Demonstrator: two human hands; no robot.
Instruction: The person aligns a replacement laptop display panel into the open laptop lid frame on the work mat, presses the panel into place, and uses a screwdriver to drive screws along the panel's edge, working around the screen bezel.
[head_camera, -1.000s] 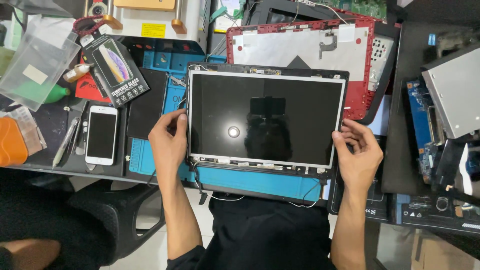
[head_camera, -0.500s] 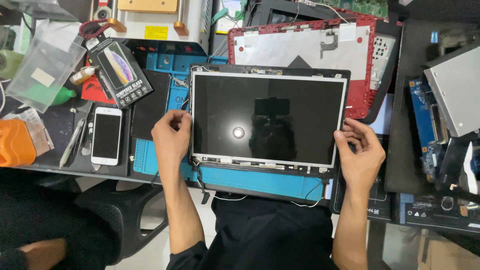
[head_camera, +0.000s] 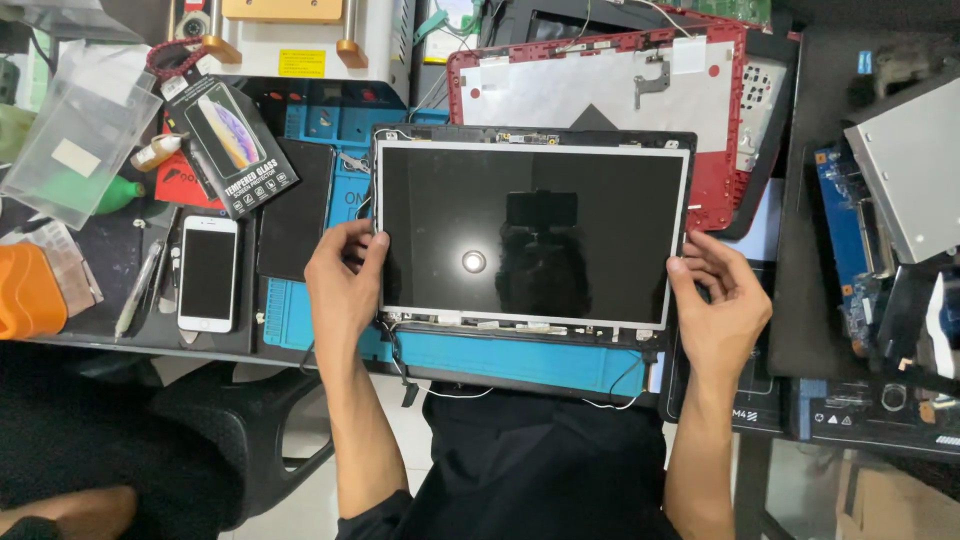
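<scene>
The laptop screen panel (head_camera: 532, 235) lies between the hands, long axis running left to right. The left hand (head_camera: 343, 285) grips its left edge; the right hand (head_camera: 722, 300) grips its right edge, equally near.

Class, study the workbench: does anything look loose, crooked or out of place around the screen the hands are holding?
Yes. The laptop screen sits bare in its frame, no front trim, with thin wires trailing loose below its lower edge. The left hand and right hand steady its sides. A red laptop lid lies stripped behind it.

Bare forearms, no rings, watch or gloves on left hand (head_camera: 343, 290) or right hand (head_camera: 722, 312); black short sleeves, black clothing at the torso.
</scene>
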